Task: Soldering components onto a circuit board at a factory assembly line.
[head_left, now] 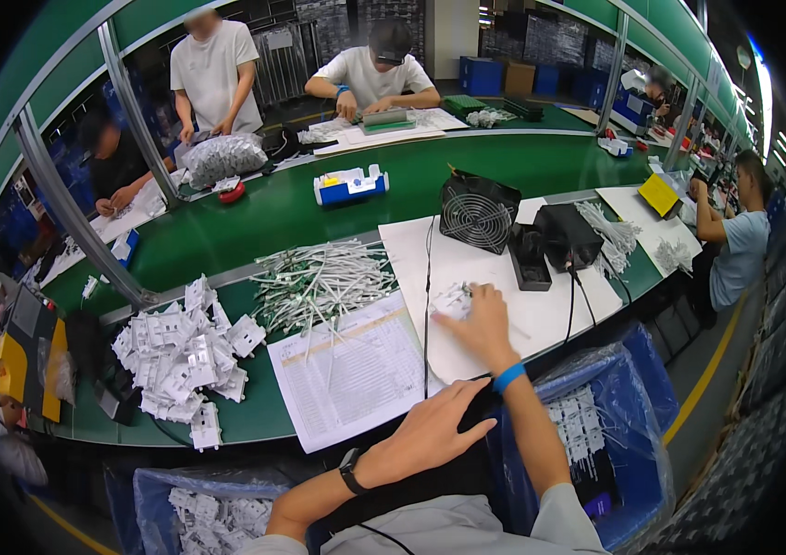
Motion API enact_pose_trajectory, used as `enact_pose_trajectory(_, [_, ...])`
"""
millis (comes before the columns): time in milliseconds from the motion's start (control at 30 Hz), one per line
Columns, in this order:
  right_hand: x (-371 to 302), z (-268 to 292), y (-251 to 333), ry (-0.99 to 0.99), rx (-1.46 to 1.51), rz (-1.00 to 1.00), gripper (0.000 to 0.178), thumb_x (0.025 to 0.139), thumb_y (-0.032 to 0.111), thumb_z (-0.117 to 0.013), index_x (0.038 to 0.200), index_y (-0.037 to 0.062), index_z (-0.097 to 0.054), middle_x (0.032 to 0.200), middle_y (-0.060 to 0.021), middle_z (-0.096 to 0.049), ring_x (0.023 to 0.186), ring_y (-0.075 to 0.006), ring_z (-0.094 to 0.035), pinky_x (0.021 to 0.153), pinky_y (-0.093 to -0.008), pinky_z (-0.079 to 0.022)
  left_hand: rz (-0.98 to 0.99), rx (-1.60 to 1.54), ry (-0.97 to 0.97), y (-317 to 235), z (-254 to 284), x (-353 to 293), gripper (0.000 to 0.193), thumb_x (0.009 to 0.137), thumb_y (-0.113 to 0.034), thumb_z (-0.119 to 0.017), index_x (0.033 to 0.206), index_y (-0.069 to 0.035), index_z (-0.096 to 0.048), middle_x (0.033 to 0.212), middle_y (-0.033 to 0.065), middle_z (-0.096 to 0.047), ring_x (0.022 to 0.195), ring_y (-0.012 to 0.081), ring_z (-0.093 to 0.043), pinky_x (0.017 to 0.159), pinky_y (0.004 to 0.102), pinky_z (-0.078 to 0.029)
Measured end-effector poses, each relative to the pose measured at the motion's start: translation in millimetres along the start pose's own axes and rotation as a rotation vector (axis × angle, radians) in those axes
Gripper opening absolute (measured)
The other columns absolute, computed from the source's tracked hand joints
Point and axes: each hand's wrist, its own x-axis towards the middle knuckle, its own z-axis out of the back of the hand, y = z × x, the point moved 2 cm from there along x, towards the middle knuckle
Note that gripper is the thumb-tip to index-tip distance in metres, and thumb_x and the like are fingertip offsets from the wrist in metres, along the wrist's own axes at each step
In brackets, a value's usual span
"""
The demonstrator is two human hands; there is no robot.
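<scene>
One small white part (452, 300) lies on a pale board (555, 319) at the worktop's near side, partly hidden by the right hand (483, 324); what shows is whitish with greyer patches, its outline too small and blurred to make out. The thumb and fingers of that hand are spread around it, thumb on the left and fingertips at its far edge — whether they grip it or only touch it, I cannot tell. A blue band (508, 376) circles the right wrist. The left hand (432, 427) is open and holds nothing, its fingers loosely extended in front of the body near the table edge, with a black watch (351, 470) on the wrist. Beyond the part stand a black fan (478, 213) with a round grille and, to its right, a narrow black open box (530, 261). To the left, a printed sheet (342, 384) lies just below a tangle of white wires (319, 282), and further left rises a heap of white plastic housings (185, 351). Lower down, a lined blue bin (644, 453) holds more white pieces — rows of them, with wires. Across the green belt (411, 171), a seated co-worker (372, 79) bends over another board.
</scene>
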Motion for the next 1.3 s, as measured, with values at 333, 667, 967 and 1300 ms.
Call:
enact_pose_trajectory(333, [-34.5,85.5,22.0,-0.119,0.391,0.260,0.084,0.065,0.020,-0.089,0.136,-0.0063,-0.051,0.126,-0.0230,-0.058,0.116,-0.0389,-0.055,0.099,-0.0430,-0.046,0.072,-0.270,-0.363,43.3,69.0,33.1,0.053,0.094,-0.024,-0.073,0.139,-0.002,-0.054,0.119,0.0186,-0.069,0.108,0.0268,-0.068,0.095,0.0377,-0.053])
enact_pose_trajectory(667, [-28.9,93.2,56.4,0.051,0.402,0.441,0.091,0.066,0.021,-0.091,0.141,-0.0015,-0.045,0.141,-0.0194,-0.054,0.128,-0.0383,-0.050,0.107,-0.0437,-0.042,0.164,-0.709,-0.380,71.6,46.3,93.5,0.026,0.101,-0.011,-0.060,0.124,-0.002,-0.053,0.096,0.0059,-0.064,0.087,0.0094,-0.061,0.075,0.0259,-0.049])
enact_pose_trajectory(967, [15.8,50.5,-70.4,-0.016,1.526,-0.588,0.033,0.103,0.035,-0.057,0.112,0.0043,-0.052,0.120,-0.0157,-0.063,0.095,-0.0223,-0.066,0.083,-0.0366,-0.054,0.171,-0.590,-0.409,85.9,40.3,97.3,0.019,0.100,-0.010,-0.059,0.117,-0.004,-0.052,0.087,0.0051,-0.059,0.078,0.0089,-0.055,0.068,0.0244,-0.045])
enact_pose_trajectory(1300, [89.2,51.5,-133.7,-0.325,0.452,-0.294,0.019,0.095,0.012,-0.066,0.112,0.0042,-0.069,0.081,-0.0063,-0.072,0.074,-0.0139,-0.066,0.070,-0.0292,-0.051,0.198,-0.570,-0.223,82.8,41.0,111.0,0.031,0.098,-0.013,-0.062,0.122,-0.005,-0.045,0.095,0.0158,-0.067,0.078,0.0140,-0.062,0.067,0.0307,-0.048])
